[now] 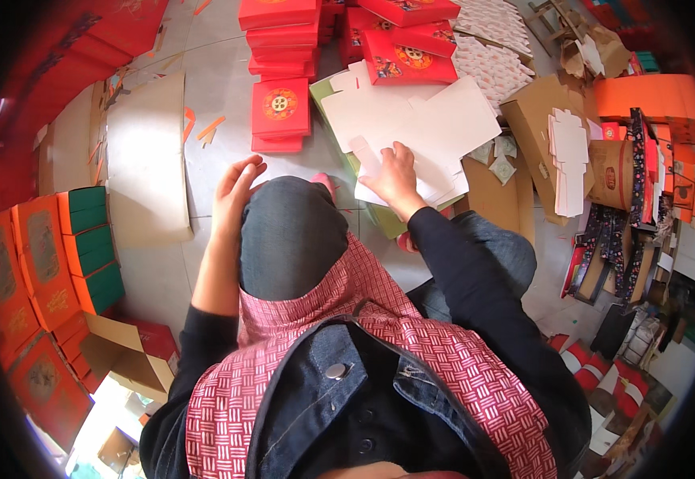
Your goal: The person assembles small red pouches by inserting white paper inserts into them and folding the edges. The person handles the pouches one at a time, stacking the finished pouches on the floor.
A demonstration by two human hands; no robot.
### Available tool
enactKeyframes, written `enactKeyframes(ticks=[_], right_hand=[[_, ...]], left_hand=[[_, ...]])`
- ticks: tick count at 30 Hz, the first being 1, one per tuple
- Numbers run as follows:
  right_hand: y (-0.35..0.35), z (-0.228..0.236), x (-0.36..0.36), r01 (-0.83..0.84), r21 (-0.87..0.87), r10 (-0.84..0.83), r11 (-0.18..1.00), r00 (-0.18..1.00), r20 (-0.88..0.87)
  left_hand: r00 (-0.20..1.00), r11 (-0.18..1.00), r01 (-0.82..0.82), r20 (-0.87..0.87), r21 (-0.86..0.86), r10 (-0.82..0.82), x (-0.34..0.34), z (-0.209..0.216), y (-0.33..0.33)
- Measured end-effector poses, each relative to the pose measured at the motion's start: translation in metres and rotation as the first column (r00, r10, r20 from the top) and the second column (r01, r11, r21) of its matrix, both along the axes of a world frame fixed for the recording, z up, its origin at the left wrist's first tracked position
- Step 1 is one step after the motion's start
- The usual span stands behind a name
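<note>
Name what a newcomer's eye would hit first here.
Probably the bright red boxes stacked at top centre. Next, the white sheets just below them, with the right hand on top. Then the orange and green boxes stacked on the left side.

Reds, whites and oranges dominate my feed.
I see plain white carton blanks (411, 116) over a light green sheet (385, 217), and bright red gift boxes (261, 120) bearing round medallions (279, 103) in gold and orange with a pale centre. The wearer's apron (475, 359) is a red-and-white basket weave with dark edging, the sleeves (463, 259) near-black, the collar (315, 391) dark blue denim, the jeans (501, 247) faded blue. To my left, a stack of boxes (88, 243) pairs orange with deep green; to my right, a carton (551, 148) is plain brown. The tiled floor (220, 88) is grey.
</note>
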State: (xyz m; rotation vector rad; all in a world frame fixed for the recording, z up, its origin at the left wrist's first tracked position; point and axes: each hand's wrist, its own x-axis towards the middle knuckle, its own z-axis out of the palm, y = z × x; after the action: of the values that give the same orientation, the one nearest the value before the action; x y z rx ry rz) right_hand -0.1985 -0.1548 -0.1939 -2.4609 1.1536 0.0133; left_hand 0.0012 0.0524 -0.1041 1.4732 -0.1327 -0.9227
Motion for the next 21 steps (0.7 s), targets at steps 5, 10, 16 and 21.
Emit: enactKeyframes(ticks=[5,10,16,21], right_hand=[[-0.022,-0.006,-0.005,-0.085,0.166,0.079,0.983,0.996,0.04],[-0.02,-0.016,-0.022,-0.148,0.098,0.14,0.984,0.986,0.088],[-0.032,-0.022,-0.036,-0.155,0.268,0.093,0.951,0.969,0.229],[-0.046,-0.007,-0.048,-0.131,0.253,0.078,0.958,0.975,0.21]], left_hand=[[0.999,0.997,0.006,0.043,-0.074,-0.002,-0.011,0.034,0.028],[0.933,0.993,0.117,0.34,0.026,-0.119,-0.025,0.042,0.025],[0.925,0.992,0.125,0.357,0.032,-0.128,-0.033,0.045,0.022],[0.907,0.989,0.139,0.394,0.048,-0.147,-0.034,0.033,0.017]])
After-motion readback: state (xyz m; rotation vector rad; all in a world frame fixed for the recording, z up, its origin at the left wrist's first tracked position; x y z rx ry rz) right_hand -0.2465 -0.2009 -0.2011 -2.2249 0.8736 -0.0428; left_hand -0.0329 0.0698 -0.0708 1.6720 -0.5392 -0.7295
